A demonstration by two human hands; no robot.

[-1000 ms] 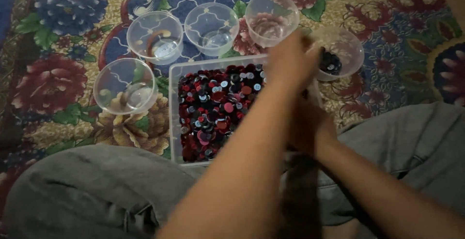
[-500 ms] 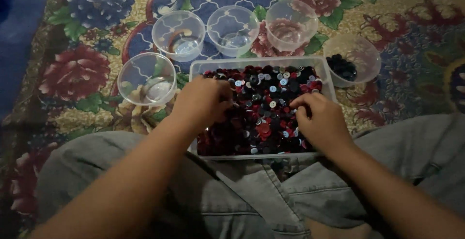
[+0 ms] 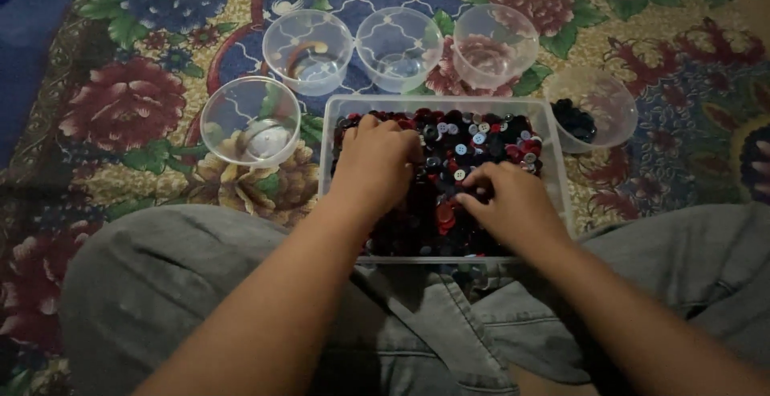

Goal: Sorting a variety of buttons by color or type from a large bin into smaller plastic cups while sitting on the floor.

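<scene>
**Both hands down in the button tray**

Nearest, grey trousers [image 3: 200, 300] cover the crossed legs, which brace the tray [image 3: 553, 163] close to the body. The tray is a clear, shallow plastic rectangle on a flowered carpet [image 3: 120, 107], heaped with small round buttons [image 3: 473, 135], mostly dark and red with a few pale ones. The left hand [image 3: 377, 163] lies palm down on the left of the heap, fingers curled into the buttons; whether they grip any I cannot tell in this dim light. The right hand [image 3: 513, 203] rests at the middle, its fingers narrowed to a pinch on the heap. Beyond, five clear round cups stand within reach: one left [image 3: 250, 121], three along the far edge [image 3: 399, 47], and a right cup [image 3: 593, 107] holding dark buttons.
</scene>
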